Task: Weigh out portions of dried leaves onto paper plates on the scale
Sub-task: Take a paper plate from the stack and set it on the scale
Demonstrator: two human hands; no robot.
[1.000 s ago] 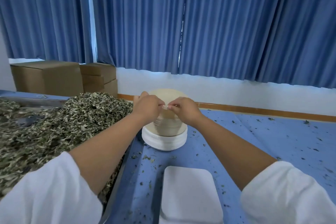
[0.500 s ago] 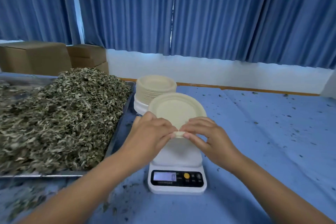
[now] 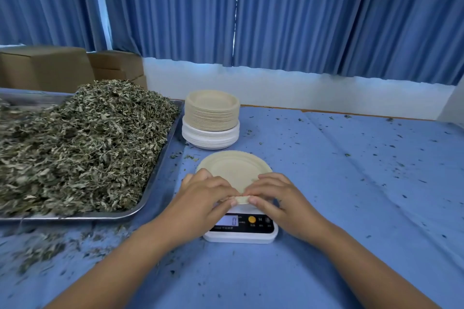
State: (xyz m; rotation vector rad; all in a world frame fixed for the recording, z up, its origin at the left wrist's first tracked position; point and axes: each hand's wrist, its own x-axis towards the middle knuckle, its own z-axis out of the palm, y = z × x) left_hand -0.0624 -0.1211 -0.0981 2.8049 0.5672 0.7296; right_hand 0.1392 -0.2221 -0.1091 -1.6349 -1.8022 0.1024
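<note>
Beige paper plate (image 3: 232, 170), face up over the scale (image 3: 241, 236), is pinched at its 6 o'clock rim by left hand (image 3: 206, 199) and right hand (image 3: 280, 199).

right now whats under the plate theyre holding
The scale sits under the plate; only its front panel shows, with the display reading 0. The plate, left hand and right hand cover its platform, so contact cannot be seen.
</note>
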